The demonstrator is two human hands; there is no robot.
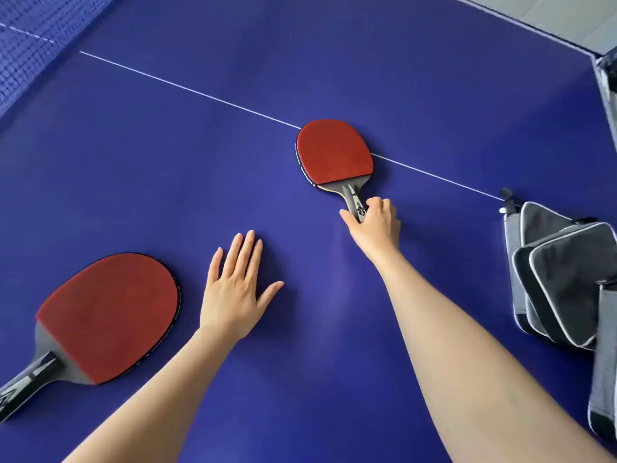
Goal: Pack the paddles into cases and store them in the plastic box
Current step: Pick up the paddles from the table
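Note:
A red-faced paddle (334,153) lies on the blue table tennis table (434,95), across the white centre line. My right hand (375,225) grips its dark handle from below. A second red paddle (110,315) lies flat at the near left, handle pointing to the lower left corner. Beside it, to its right, my left hand (233,292) rests flat on the table with fingers spread and holds nothing. Several grey cases with white piping (564,282) are stacked at the right edge. A corner of a clear plastic box (606,78) shows at the far right.
The blue net (30,45) crosses the top left corner. Grey floor (551,15) shows beyond the table's far right edge. Another grey case (604,379) hangs over the table's right side, close to my right forearm.

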